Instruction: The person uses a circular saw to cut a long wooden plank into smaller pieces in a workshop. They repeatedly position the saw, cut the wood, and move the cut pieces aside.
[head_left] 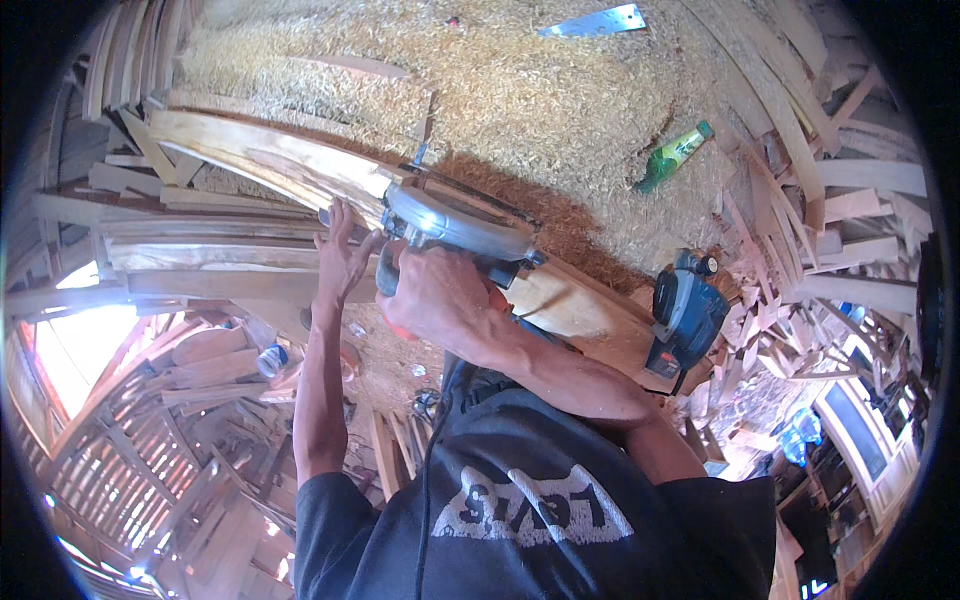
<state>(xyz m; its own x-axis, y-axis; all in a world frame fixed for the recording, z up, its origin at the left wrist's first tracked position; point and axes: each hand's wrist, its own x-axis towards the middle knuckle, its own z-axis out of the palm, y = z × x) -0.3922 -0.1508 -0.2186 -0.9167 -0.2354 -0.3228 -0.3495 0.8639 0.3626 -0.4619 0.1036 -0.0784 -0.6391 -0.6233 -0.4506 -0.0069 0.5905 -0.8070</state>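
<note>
A long pale wooden board (270, 150) runs from the far left down toward the lower right. On it rests a circular saw (455, 222) with a rounded silver guard. My right hand (445, 295) is wrapped around the saw's handle, my forearm reaching up from the right. To the left of the saw, my left hand (346, 250) has its fingers apart, with the fingertips at the board's near edge. The saw's body and my right hand hide the blade and the cut.
A blue power tool (690, 308) stands at the board's right end. Beyond lie sawdust (540, 100), a green bottle (675, 157) and a metal set square or ruler (598, 21). Stacked planks (210, 255) sit at left; scrap wood (780, 330) is heaped at right.
</note>
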